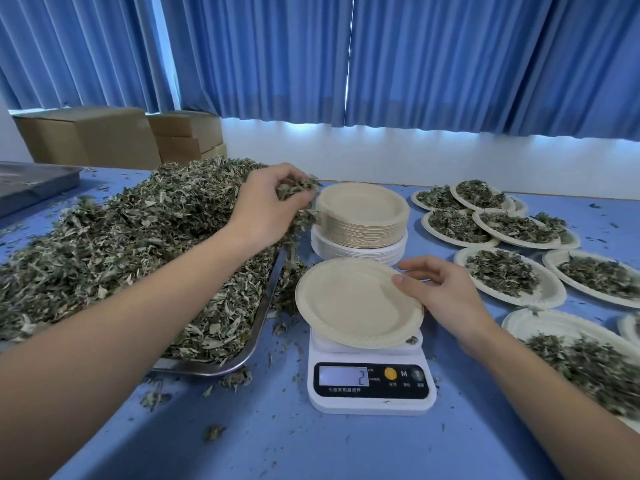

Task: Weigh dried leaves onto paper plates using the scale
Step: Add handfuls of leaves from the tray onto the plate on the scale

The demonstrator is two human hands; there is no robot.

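One empty plate (349, 303) on scale (370, 386), right hand (440, 292) pinching rim; left hand (266, 206) clutches leaves (294, 188) over heaped tray (258, 327).

Wide open blue table (277, 445) near the scale (370, 386), easy passage. Left, the tray (201, 370) heaped with dried leaves (121, 254) blocks low routes. Far, the plate stack (362, 216) stands just behind the empty plate (346, 303). Right, filled plates (509, 275) crowd the table, with a bare strip beside the scale.

leaves (114, 244): grey-green
plate on scale (349, 303): beige
scale (370, 403): white w/ black panel
table (277, 441): blue
curtains (450, 57): blue
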